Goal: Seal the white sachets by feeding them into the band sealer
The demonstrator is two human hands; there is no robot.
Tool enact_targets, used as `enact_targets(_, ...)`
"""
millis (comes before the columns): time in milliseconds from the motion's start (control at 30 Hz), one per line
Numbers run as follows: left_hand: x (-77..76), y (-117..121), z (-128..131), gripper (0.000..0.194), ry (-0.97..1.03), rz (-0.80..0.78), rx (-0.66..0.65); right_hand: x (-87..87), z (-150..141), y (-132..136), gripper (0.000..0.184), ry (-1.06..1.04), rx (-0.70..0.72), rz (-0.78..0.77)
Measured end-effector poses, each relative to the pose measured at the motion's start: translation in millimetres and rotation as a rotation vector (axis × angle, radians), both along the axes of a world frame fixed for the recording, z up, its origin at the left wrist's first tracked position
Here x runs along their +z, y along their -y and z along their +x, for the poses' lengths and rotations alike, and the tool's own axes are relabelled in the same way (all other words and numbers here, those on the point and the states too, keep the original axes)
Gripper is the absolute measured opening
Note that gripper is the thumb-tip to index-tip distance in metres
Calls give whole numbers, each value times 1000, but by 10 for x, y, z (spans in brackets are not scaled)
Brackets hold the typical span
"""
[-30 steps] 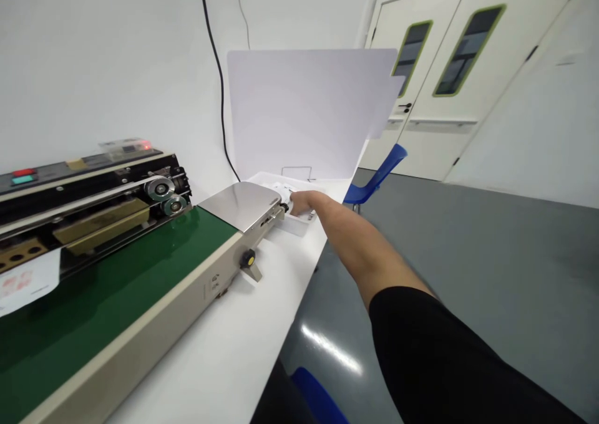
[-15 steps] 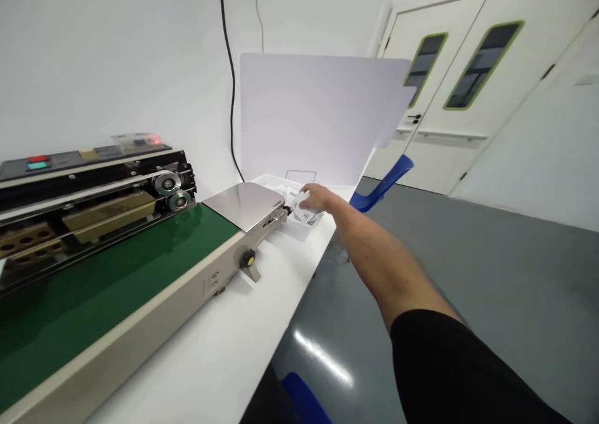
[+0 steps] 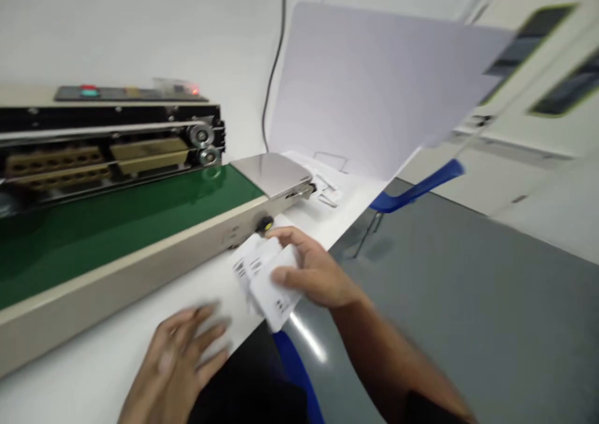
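My right hand (image 3: pixel 313 271) grips several small white packets (image 3: pixel 264 280) with black printing, holding them above the front edge of the white table (image 3: pixel 93 374). My left hand (image 3: pixel 175 355) rises from below with fingers spread and a little blurred, its fingertips just left of the packets and holding nothing. A band sealer machine with a green conveyor belt (image 3: pixel 116 224) runs along the table behind both hands.
A white tray (image 3: pixel 327 190) with more packets lies past the sealer's steel end plate (image 3: pixel 271 173). A white board (image 3: pixel 374 93) stands behind it. A blue chair (image 3: pixel 416 190) stands on the grey floor to the right, and another blue seat (image 3: pixel 294 368) is below me.
My right hand drew back from the far tray with a bunch of packets to the near table edge. My left hand came into view. The camera swung down and left.
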State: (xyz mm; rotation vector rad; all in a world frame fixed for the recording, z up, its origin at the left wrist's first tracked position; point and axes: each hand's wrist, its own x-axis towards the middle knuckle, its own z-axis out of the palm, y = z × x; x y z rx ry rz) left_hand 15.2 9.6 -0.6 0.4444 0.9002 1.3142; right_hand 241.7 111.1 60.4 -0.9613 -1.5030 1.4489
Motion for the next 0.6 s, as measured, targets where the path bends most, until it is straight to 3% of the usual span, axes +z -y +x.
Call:
enact_targets(67, 76, -100, 45, 46, 365, -58, -53, -164, -421, 126, 57, -22, 158, -22)
enact_targets(167, 196, -163, 2, 49, 562, -121, -22, -259, -827, 178, 59, 276, 211, 155)
enact_targets(233, 233, -153, -67, 49, 584, -121, -3, -275, -961, 166, 65, 470, 161, 371)
enact_targets(333, 193, -126, -161, 47, 567, -95, 39, -332, -1044, 187, 72, 556, -22, 575)
enact_targets(467, 119, -135, -178, 41, 496, -59, 195, -523, -1078, 339, 67, 505, -234, 524)
enact_targets(600, 128, -143, -132, 42, 412, -49, 252, -637, -1045, 466, 61, 420, -247, 434)
